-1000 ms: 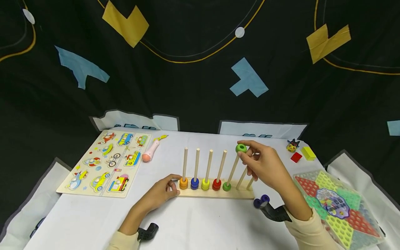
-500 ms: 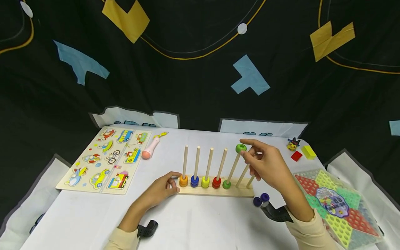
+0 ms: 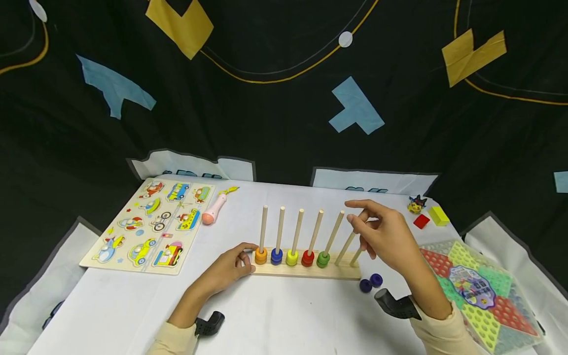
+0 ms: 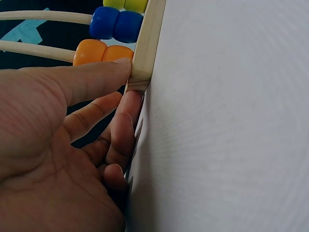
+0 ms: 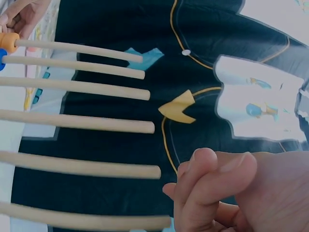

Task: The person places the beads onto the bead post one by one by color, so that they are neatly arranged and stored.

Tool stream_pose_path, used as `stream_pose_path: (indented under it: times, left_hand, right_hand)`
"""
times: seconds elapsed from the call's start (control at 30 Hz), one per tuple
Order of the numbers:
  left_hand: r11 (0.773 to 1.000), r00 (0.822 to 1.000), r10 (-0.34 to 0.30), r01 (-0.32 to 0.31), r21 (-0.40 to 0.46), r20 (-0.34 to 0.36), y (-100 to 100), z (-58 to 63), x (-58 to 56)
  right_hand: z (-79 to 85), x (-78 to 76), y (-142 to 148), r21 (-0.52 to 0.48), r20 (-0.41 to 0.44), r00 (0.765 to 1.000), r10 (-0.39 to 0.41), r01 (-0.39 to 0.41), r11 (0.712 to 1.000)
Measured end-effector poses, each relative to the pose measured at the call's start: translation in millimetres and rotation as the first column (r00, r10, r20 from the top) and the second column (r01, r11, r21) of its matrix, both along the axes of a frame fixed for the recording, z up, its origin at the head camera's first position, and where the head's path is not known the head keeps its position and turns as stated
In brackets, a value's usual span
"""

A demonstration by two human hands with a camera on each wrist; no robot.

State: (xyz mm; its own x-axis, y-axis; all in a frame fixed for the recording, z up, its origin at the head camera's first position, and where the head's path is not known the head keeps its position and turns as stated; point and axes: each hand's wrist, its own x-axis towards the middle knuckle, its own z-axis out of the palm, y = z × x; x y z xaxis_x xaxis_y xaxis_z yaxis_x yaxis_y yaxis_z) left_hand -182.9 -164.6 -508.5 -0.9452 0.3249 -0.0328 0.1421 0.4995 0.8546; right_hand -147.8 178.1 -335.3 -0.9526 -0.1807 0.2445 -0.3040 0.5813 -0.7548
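A wooden bead stacker (image 3: pixel 306 270) with several upright pegs stands on the table. Paired beads sit low on its pegs: orange (image 3: pixel 261 256), blue (image 3: pixel 276 256), yellow (image 3: pixel 291 257), red (image 3: pixel 307 258) and green (image 3: pixel 323 259). My left hand (image 3: pixel 228 268) grips the left end of the base; the left wrist view shows the thumb (image 4: pixel 104 77) against it beside the orange beads. My right hand (image 3: pixel 385 234) hovers by the tops of the right-hand pegs, thumb and forefinger apart, holding nothing. It partly hides the two bare pegs. Two purple beads (image 3: pixel 371 282) lie near the base's right end.
A picture puzzle board (image 3: pixel 148 227) lies at left, beside a pink toy microphone-like stick (image 3: pixel 215 209). At right are a patterned board game box (image 3: pixel 479 291), a yellow block (image 3: pixel 438 216), a red block (image 3: pixel 421 221) and a small figure (image 3: pixel 416 204). A black curtain hangs behind.
The right hand has let go of the second green bead, which has dropped down its peg onto the lower one. That hand has shifted slightly right. The left hand keeps its grip.
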Motion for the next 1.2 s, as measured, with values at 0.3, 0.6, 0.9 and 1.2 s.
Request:
stream_pose_path:
  times: [0.3,0.6,0.9,1.2]
  left_hand:
    - [1.000,1.000,-0.015,0.014,-0.022,-0.026,0.7,7.1,-4.1]
    - [0.997,0.997,-0.061,0.059,-0.043,-0.045,-1.6,13.7,-11.5]
    - [0.998,0.998,-0.054,0.054,-0.013,-0.017,-0.3,10.9,-11.1]
    - [1.000,1.000,-0.001,0.002,-0.016,0.022,0.8,0.4,-2.1]
  right_hand:
    - [-5.1,22.7,36.4,-0.138,-0.026,0.991,-0.129,0.124,0.983]
    - [-62.7,27.8,94.1,-0.149,0.161,0.959,-0.233,0.257,0.955]
    - [-135.1,8.1,134.4,-0.138,0.540,0.833,0.123,-0.057,0.989]
    - [-152.3,-5.0,127.2,-0.156,0.555,0.764,0.329,-0.293,0.943]
